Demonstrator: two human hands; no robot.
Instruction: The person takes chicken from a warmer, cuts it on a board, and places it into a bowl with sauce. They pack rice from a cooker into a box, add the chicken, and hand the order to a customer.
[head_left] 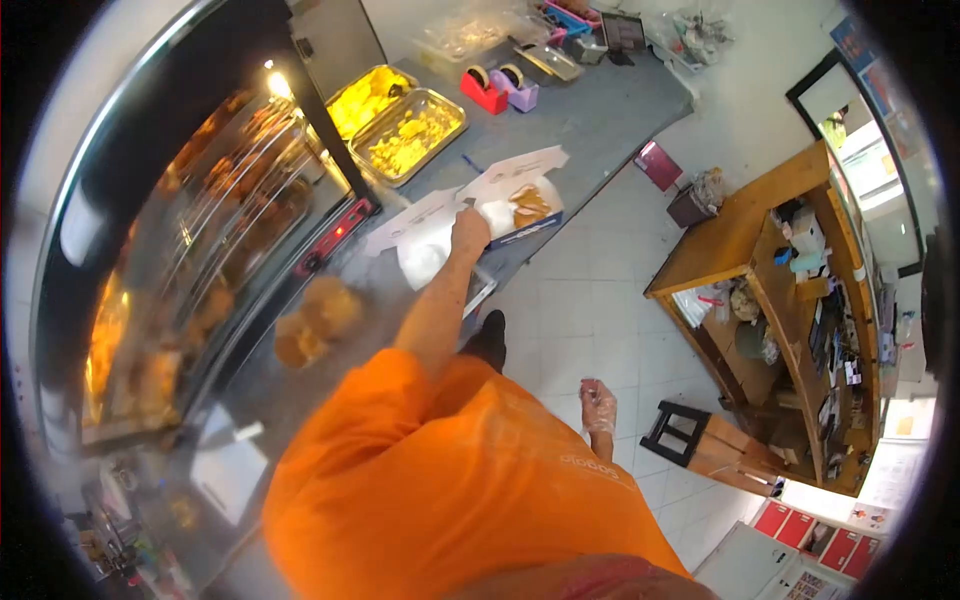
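Observation:
My bare left hand (470,237) reaches across the counter, its fingers bent and closed at the edge of a paperboard takeaway box (525,238). Part of the grip is hidden from above. The box's printed lid (512,172) stands raised. Inside lie a white wrapped item (495,217) and a brown piece of food (531,204). Left of my hand, white paper (422,262) lies in a second opened box with a printed flap (412,222). My right hand (598,407), in a clear plastic glove with reddish fingertips, hangs low over the floor, its fingers loosely open and apart from any object.
A heated glass display case (215,200) borders the grey counter (590,120) on the left. Behind the boxes are metal trays of yellow food (412,140) and tape dispensers (484,92). A wooden shelf unit (715,250) and a stool (675,432) stand right.

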